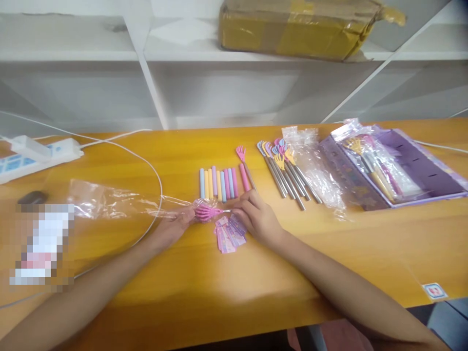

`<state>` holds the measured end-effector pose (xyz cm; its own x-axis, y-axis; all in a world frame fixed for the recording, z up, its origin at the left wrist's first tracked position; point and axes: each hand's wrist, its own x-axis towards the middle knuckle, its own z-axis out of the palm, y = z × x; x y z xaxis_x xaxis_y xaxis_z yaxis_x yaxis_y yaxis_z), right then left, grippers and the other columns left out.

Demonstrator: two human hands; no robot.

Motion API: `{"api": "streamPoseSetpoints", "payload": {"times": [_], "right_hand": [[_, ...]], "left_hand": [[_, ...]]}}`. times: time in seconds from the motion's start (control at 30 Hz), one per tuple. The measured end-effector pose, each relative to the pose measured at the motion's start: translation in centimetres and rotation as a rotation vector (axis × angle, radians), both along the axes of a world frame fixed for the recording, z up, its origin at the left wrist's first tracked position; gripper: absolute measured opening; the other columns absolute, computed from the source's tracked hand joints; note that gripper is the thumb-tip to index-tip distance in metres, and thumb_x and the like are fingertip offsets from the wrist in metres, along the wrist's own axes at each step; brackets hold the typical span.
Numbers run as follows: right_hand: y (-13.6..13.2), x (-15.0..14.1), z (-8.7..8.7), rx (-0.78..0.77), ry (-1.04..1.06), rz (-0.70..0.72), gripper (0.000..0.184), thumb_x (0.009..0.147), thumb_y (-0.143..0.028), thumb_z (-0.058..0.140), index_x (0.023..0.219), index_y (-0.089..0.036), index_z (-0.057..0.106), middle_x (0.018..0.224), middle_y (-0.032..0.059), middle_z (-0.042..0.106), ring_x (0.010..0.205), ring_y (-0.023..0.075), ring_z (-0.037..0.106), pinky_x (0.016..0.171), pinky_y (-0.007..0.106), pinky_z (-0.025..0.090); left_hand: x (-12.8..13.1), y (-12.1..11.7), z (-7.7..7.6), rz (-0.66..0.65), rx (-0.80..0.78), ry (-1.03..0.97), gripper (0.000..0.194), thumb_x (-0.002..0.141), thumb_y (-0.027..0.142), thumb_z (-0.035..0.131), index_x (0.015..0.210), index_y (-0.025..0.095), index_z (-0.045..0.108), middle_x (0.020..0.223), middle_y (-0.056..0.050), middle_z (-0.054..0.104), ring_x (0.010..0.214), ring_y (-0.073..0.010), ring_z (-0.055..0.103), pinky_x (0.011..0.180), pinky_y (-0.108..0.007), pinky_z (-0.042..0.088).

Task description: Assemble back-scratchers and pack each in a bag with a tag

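Observation:
A pink back scratcher (207, 212) with a claw-shaped head lies between my hands. My left hand (182, 217) is closed at the claw end, its fingertips partly hidden. Beside it a clear plastic bag (120, 202) stretches to the left. My right hand (258, 217) pinches the thin metal rod of the same scratcher. Small printed cards (227, 236) lie fanned out just below. Behind my hands is a row of pastel handle tubes (218, 184) in blue, yellow, purple and pink. Another pink-headed scratcher (241, 154) lies near a pink tube (244, 177), above my right hand.
Several metal-rod scratchers (283, 170) lie right of centre, beside clear bags (318, 170). A purple box (431, 168) holds bagged scratchers. At left are a power strip (62, 150), a white cable (155, 170) and a dark object (32, 198). A taped carton (292, 29) sits on the shelf.

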<state>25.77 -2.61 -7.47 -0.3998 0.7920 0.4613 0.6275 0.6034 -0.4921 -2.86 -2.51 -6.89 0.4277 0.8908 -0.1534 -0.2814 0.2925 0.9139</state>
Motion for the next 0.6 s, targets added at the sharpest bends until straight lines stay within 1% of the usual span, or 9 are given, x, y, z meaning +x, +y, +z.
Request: {"api": "streamPoseSetpoints", "payload": {"times": [0.07, 0.13, 0.23, 0.3, 0.33, 0.4, 0.47, 0.53, 0.6], "right_hand": [[0.1, 0.1, 0.2, -0.018, -0.008, 0.003, 0.026, 0.113, -0.035, 0.048, 0.111, -0.021, 0.07, 0.105, 0.0105, 0.062, 0.093, 0.0209, 0.065, 0.079, 0.036, 0.057], [0.2, 0.3, 0.5, -0.029, 0.004, 0.002, 0.03, 0.114, -0.039, 0.045, 0.109, -0.021, 0.068, 0.104, 0.0107, 0.063, 0.093, 0.021, 0.064, 0.079, 0.036, 0.056], [0.3, 0.8, 0.9, -0.015, 0.033, 0.023, 0.05, 0.113, -0.061, 0.035, 0.103, -0.02, 0.061, 0.097, 0.0086, 0.061, 0.082, 0.0197, 0.061, 0.071, 0.034, 0.051], [0.3, 1.1, 1.1, 0.025, 0.012, 0.055, 0.064, 0.107, -0.075, 0.027, 0.103, -0.02, 0.059, 0.09, 0.0065, 0.061, 0.072, 0.0182, 0.057, 0.064, 0.033, 0.046], [0.3, 1.1, 1.1, 0.047, -0.016, 0.07, 0.068, 0.106, -0.079, 0.025, 0.103, -0.02, 0.059, 0.087, 0.0058, 0.061, 0.068, 0.0176, 0.055, 0.062, 0.033, 0.043], [0.2, 1.2, 1.1, 0.085, -0.074, 0.112, 0.071, 0.103, -0.083, 0.028, 0.102, -0.02, 0.061, 0.085, 0.0055, 0.064, 0.065, 0.0173, 0.055, 0.062, 0.033, 0.042], [0.0, 1.0, 1.0, 0.094, -0.1, 0.158, 0.075, 0.097, -0.089, 0.036, 0.106, -0.02, 0.064, 0.087, 0.0064, 0.068, 0.067, 0.0184, 0.059, 0.064, 0.033, 0.043], [-0.3, 0.7, 1.0, 0.07, -0.09, 0.18, 0.086, 0.087, -0.097, 0.045, 0.118, -0.019, 0.064, 0.094, 0.0085, 0.072, 0.073, 0.0213, 0.065, 0.068, 0.034, 0.046], [-0.8, 0.1, 1.2, 0.015, -0.072, 0.177, 0.097, 0.08, -0.099, 0.054, 0.133, -0.018, 0.06, 0.095, 0.0092, 0.074, 0.075, 0.023, 0.067, 0.069, 0.034, 0.048]], "left_hand": [[0.2, 0.2, 0.3, 0.075, -0.044, -0.059, 0.04, 0.093, 0.054, 0.079, 0.11, 0.018, 0.085, 0.128, -0.015, 0.078, 0.115, -0.0295, 0.072, 0.1, -0.041, 0.058], [0.3, 0.3, 0.4, 0.125, -0.105, -0.086, 0.039, 0.093, 0.052, 0.079, 0.104, 0.015, 0.085, 0.117, -0.016, 0.081, 0.102, -0.0255, 0.074, 0.09, -0.036, 0.059], [0.1, 0.5, 0.3, 0.142, -0.162, -0.099, 0.037, 0.094, 0.052, 0.078, 0.099, 0.016, 0.085, 0.103, -0.013, 0.082, 0.085, -0.0204, 0.072, 0.079, -0.032, 0.058], [0.0, 0.4, 0.2, 0.145, -0.15, -0.105, 0.034, 0.095, 0.051, 0.078, 0.098, 0.018, 0.085, 0.101, -0.011, 0.082, 0.079, -0.0187, 0.071, 0.076, -0.031, 0.057], [0.0, 0.4, 0.1, 0.142, -0.139, -0.102, 0.033, 0.095, 0.05, 0.077, 0.097, 0.018, 0.085, 0.102, -0.01, 0.082, 0.078, -0.0183, 0.07, 0.076, -0.031, 0.056], [0.1, 0.3, 0.1, 0.131, -0.123, -0.086, 0.033, 0.096, 0.05, 0.076, 0.097, 0.019, 0.085, 0.104, -0.01, 0.082, 0.077, -0.0179, 0.069, 0.076, -0.031, 0.056], [0.1, 0.1, 0.0, 0.119, -0.094, -0.062, 0.033, 0.098, 0.05, 0.073, 0.1, 0.019, 0.085, 0.107, -0.01, 0.081, 0.078, -0.0183, 0.069, 0.076, -0.032, 0.056], [0.0, 0.0, -0.1, 0.093, -0.036, -0.022, 0.036, 0.099, 0.052, 0.071, 0.104, 0.02, 0.085, 0.108, -0.011, 0.081, 0.08, -0.0199, 0.069, 0.076, -0.033, 0.056], [-0.2, -0.2, -0.2, 0.028, 0.046, 0.044, 0.041, 0.099, 0.056, 0.068, 0.107, 0.02, 0.085, 0.106, -0.012, 0.08, 0.084, -0.0223, 0.07, 0.078, -0.035, 0.057]]}}
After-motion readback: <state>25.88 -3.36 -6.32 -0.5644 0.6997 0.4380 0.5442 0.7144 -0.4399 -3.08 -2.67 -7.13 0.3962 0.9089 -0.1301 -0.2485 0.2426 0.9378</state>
